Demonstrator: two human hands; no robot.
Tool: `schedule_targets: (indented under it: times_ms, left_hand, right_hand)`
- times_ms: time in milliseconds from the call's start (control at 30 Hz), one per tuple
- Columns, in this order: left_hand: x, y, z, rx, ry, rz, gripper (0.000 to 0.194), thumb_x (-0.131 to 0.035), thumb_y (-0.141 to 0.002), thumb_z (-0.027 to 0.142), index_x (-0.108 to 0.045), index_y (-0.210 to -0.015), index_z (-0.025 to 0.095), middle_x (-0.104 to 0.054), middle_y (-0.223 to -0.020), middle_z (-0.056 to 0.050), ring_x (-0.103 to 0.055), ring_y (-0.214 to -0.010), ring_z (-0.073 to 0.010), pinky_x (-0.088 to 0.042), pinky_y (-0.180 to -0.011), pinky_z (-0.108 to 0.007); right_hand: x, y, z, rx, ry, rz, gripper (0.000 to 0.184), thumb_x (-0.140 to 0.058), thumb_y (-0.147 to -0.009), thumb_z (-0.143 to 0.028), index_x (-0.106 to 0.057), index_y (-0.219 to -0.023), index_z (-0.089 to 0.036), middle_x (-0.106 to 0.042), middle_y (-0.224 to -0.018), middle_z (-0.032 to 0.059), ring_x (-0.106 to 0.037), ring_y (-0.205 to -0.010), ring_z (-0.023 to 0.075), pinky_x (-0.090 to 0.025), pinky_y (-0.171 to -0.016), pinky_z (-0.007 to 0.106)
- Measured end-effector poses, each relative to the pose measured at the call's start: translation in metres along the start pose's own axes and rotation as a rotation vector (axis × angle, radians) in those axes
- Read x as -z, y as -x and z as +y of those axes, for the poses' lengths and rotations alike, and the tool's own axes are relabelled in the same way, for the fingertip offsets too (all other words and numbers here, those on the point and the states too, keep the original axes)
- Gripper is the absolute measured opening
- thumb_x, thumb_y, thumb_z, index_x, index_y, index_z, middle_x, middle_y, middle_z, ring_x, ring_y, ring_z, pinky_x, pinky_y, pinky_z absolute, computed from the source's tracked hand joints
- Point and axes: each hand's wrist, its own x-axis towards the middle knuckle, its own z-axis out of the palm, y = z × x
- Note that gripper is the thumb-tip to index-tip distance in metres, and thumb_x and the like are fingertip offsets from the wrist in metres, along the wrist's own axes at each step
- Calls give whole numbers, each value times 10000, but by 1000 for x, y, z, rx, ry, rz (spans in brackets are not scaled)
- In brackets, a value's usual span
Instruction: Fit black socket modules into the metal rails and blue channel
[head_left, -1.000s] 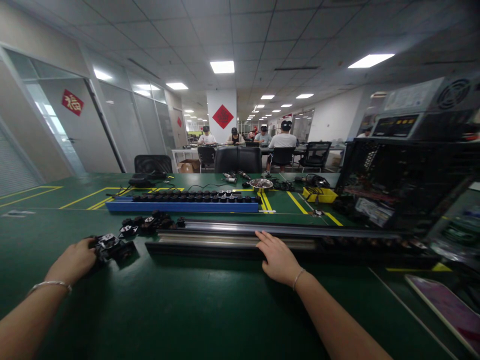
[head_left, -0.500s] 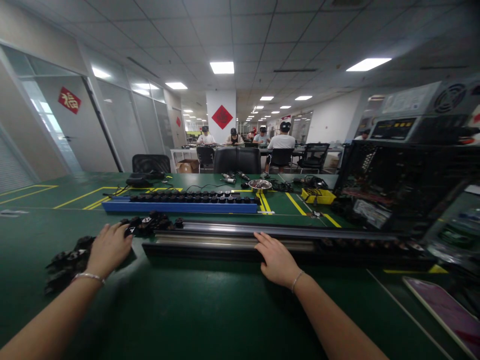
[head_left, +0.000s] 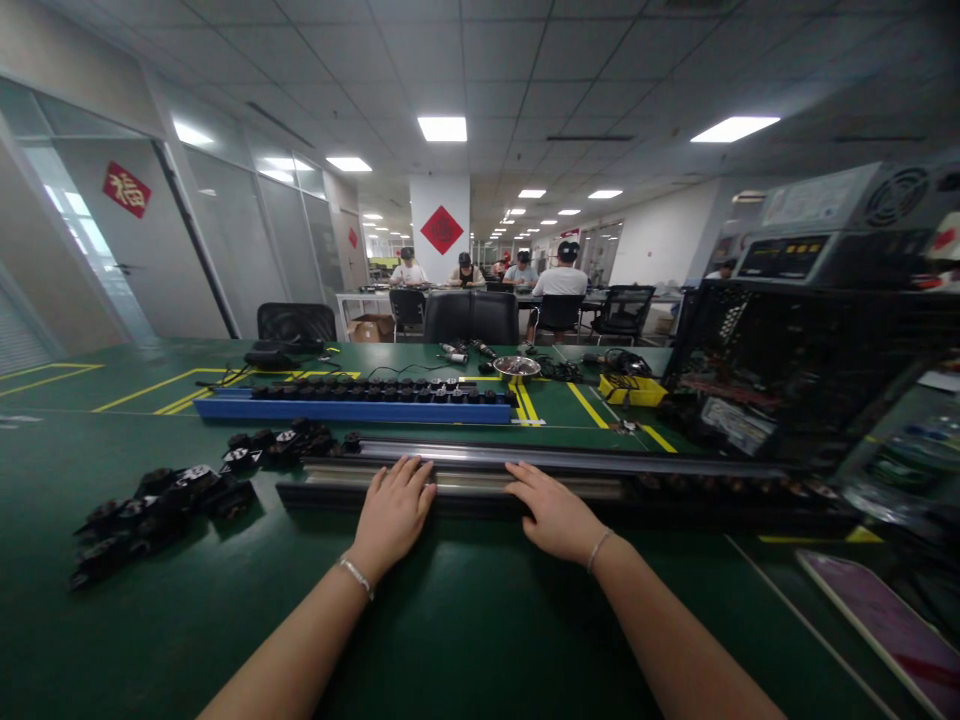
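A long black channel with a shiny metal inner face (head_left: 469, 481) lies crosswise on the green table. My left hand (head_left: 393, 512) rests over its near side, fingers stretched forward and slightly apart. To the right, my right hand (head_left: 556, 512) lies on the same channel with its fingers extended. Whether anything small sits under either palm is hidden. A second, similar channel (head_left: 525, 458) runs parallel just behind. Small black parts (head_left: 750, 487) sit in a row at the near channel's right end. More black parts (head_left: 161, 505) are heaped on the table left of my left hand.
Beyond the channels lies a blue rail (head_left: 352, 410) carrying a row of black parts. Behind it are a metal bowl (head_left: 516, 367) and a yellow tray (head_left: 631, 390). An open computer case (head_left: 795, 370) stands at right, near a phone (head_left: 885, 625). Several people sit at a far table.
My left hand has moved right, from the heap of black parts onto the near channel. My right hand has stayed at nearly the same spot on the channel.
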Motion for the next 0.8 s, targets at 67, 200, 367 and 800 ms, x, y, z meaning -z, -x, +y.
schedule_targets:
  times_ms: [67, 200, 367, 800]
  left_hand:
    - [1, 0, -1, -6, -1, 14, 418, -343, -882, 396, -507, -1249, 281, -507, -1316, -73, -384, -1267, -251, -294, -1034, -462]
    - [2, 1, -1, -5, -9, 23, 424, -328, -887, 392, -509, -1249, 265, -510, -1312, -76, -389, -1262, -255, -302, -1024, -457]
    - [1, 1, 1, -6, -3, 13, 437, -315, -889, 393, -503, -1255, 245, -494, -1325, -87, -387, -1262, -268, -319, -1000, -461]
    - [6, 1, 3, 6, -91, -35, 466, -318, -883, 450, -468, -1276, 249, -464, -1356, -63, -357, -1280, -235, -356, -965, -412]
  right_hand:
    - [18, 5, 13, -42, -1, 10, 533, -486, -672, -143, -535, -1201, -185, -472, -1332, 65, -342, -1279, 200, -274, -1069, 366]
    - [57, 30, 60, -261, 164, 91, 556, -495, -659, -148, -527, -1213, -124, -551, -1223, 105, -453, -1174, 228, -309, -1043, 361]
    - [72, 66, 117, -491, 254, 23, 498, -513, -610, -115, -610, -1098, -146, -620, -1113, 114, -549, -1059, 245, -389, -966, 365]
    - [71, 66, 117, -584, 68, 10, 353, -531, -664, -194, -629, -1000, -235, -675, -1007, 22, -616, -924, 185, -455, -802, 275]
